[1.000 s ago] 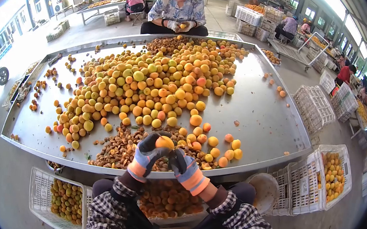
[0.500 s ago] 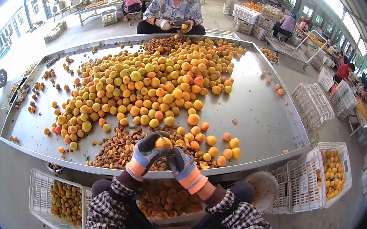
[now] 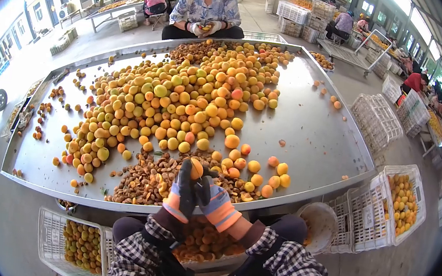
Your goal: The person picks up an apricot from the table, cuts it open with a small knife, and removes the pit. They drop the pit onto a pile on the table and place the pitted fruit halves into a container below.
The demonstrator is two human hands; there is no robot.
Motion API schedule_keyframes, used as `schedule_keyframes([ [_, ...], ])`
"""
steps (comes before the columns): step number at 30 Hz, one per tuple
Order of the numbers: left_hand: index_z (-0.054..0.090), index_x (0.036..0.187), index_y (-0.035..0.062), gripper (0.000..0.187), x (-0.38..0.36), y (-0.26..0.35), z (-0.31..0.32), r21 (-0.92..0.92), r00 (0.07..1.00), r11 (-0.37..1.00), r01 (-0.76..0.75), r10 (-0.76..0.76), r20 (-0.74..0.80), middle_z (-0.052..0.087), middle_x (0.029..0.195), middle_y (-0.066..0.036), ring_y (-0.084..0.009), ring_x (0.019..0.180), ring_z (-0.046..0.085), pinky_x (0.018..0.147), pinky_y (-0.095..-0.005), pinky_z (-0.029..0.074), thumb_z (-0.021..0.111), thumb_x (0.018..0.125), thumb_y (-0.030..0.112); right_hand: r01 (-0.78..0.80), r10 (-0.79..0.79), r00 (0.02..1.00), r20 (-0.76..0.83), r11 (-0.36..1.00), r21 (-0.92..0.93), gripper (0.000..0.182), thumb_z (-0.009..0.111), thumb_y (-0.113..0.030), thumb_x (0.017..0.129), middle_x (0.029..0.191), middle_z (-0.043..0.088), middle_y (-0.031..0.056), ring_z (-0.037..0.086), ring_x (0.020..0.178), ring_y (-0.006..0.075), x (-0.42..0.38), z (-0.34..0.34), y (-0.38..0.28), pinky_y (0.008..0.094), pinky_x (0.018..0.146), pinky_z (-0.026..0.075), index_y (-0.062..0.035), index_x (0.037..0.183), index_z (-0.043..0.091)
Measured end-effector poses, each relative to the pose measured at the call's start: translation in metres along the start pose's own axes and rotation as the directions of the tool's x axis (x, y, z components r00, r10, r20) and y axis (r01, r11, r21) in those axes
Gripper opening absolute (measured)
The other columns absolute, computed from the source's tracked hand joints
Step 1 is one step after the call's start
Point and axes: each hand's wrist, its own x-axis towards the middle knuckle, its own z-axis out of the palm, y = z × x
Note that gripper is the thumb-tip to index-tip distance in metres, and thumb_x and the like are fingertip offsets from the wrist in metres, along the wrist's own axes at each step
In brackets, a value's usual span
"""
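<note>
My left hand, in a grey, blue and orange work glove, is closed on an orange apricot, held up between thumb and fingers. Pressed close beside it, my right hand in a matching glove has its fingers bent together near the fruit. What those fingers hold, if anything, is hidden. Both hands are over the table's near edge, by a heap of brown apricot stones. Behind them a large pile of whole apricots spreads across the metal table.
Below my hands is a container of apricot halves. Crates of fruit stand at left and right, with a white bucket at my right knee. Across the table sits a co-worker with gloved hands together around fruit.
My left hand has turned more upright with the apricot, and my right hand has shifted slightly left against it. The co-worker opposite has brought both hands together.
</note>
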Motion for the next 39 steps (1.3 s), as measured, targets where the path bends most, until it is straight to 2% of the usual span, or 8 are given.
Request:
schedule_keyframes([
  [8, 0.062, 0.105, 0.0005, 0.054, 0.011, -0.013, -0.017, -0.036, 0.998, 0.998, -0.043, 0.041, -0.053, 0.062, 0.074, -0.003, -0.0117, 0.061, 0.057, 0.053, -0.0225, 0.044, 0.048, 0.093, 0.051, -0.133, 0.134, 0.991, 0.013, 0.991, -0.032, 0.027, 0.056, -0.019, 0.085, 0.095, 0.059, 0.0167, 0.060, 0.084, 0.0376, 0.007, -0.021, -0.018, 0.0444, 0.065, 0.049, -0.0049, 0.107, 0.051],
  [11, 0.058, 0.116, 0.0008, 0.035, 0.011, -0.011, -0.030, 0.337, 0.949, 0.892, -0.302, 0.316, 0.013, 0.062, 0.107, -0.005, -0.0116, 0.097, 0.057, 0.082, -0.0247, 0.047, 0.061, 0.090, 0.025, -0.258, 0.260, 0.959, 0.114, 0.966, -0.033, 0.037, 0.056, -0.016, 0.085, 0.105, 0.059, 0.0177, 0.060, 0.093, 0.0372, 0.011, -0.036, -0.022, 0.0424, 0.073, 0.050, -0.0036, 0.119, 0.046],
  [23, 0.055, 0.118, -0.0018, 0.037, 0.012, 0.001, -0.014, 0.469, 0.883, 0.755, -0.457, 0.449, 0.138, 0.063, 0.104, -0.007, -0.0131, 0.094, 0.059, 0.083, -0.0274, 0.050, 0.066, 0.084, 0.007, 0.089, -0.091, 0.996, -0.021, 0.995, -0.048, 0.057, 0.056, -0.017, 0.085, 0.120, 0.055, 0.0205, 0.059, 0.099, 0.0372, 0.011, -0.034, -0.004, 0.0424, 0.078, 0.051, -0.0078, 0.136, 0.032],
  [26, 0.055, 0.117, -0.0020, 0.035, 0.010, 0.003, -0.014, 0.517, 0.836, 0.680, -0.519, 0.529, 0.143, 0.063, 0.101, -0.007, -0.0128, 0.091, 0.060, 0.081, -0.0267, 0.050, 0.065, 0.085, 0.008, -0.044, 0.036, 0.996, 0.087, 0.995, 0.094, 0.054, 0.056, -0.015, 0.086, 0.117, 0.056, 0.0193, 0.059, 0.102, 0.0356, 0.015, -0.033, -0.011, 0.0404, 0.081, 0.050, -0.0054, 0.134, 0.034],
  [29, 0.056, 0.116, -0.0018, 0.033, 0.005, 0.010, -0.015, 0.543, 0.814, 0.633, -0.551, 0.551, 0.185, 0.063, 0.100, -0.007, -0.0123, 0.090, 0.059, 0.079, -0.0259, 0.050, 0.064, 0.086, 0.009, 0.166, -0.123, 0.979, -0.162, 0.943, 0.287, 0.052, 0.056, -0.012, 0.085, 0.114, 0.058, 0.0185, 0.058, 0.104, 0.0340, 0.019, -0.027, -0.016, 0.0381, 0.084, 0.049, -0.0050, 0.132, 0.036],
  [31, 0.056, 0.116, -0.0018, 0.033, 0.002, 0.009, -0.021, 0.566, 0.804, 0.604, -0.561, 0.561, 0.199, 0.063, 0.099, -0.007, -0.0121, 0.089, 0.059, 0.078, -0.0255, 0.049, 0.064, 0.086, 0.011, -0.144, 0.177, 0.984, 0.015, 0.749, 0.646, 0.051, 0.056, -0.010, 0.084, 0.113, 0.058, 0.0186, 0.058, 0.105, 0.0352, 0.015, -0.019, -0.012, 0.0376, 0.084, 0.048, -0.0049, 0.131, 0.037],
  [35, 0.051, 0.125, 0.0000, 0.043, -0.001, 0.003, -0.020, 0.420, 0.863, 0.761, -0.494, 0.486, 0.136, 0.061, 0.108, -0.007, -0.0110, 0.092, 0.057, 0.073, -0.0227, 0.048, 0.060, 0.088, 0.020, 0.064, 0.030, 0.986, -0.166, 0.846, 0.529, 0.050, 0.057, -0.010, 0.084, 0.110, 0.059, 0.0165, 0.059, 0.103, 0.0308, 0.019, -0.025, -0.004, 0.0357, 0.083, 0.049, -0.0050, 0.130, 0.039],
  [39, 0.044, 0.131, 0.0008, 0.051, -0.003, 0.009, -0.014, 0.139, 0.944, 0.937, -0.319, 0.301, 0.137, 0.058, 0.104, -0.005, -0.0101, 0.083, 0.054, 0.069, -0.0227, 0.045, 0.056, 0.089, 0.025, -0.148, 0.234, 0.972, 0.016, 0.558, 0.817, 0.046, 0.055, -0.007, 0.088, 0.094, 0.057, 0.0038, 0.055, 0.079, 0.0118, 0.017, -0.042, 0.004, 0.0245, 0.068, 0.046, -0.0047, 0.132, 0.041],
])
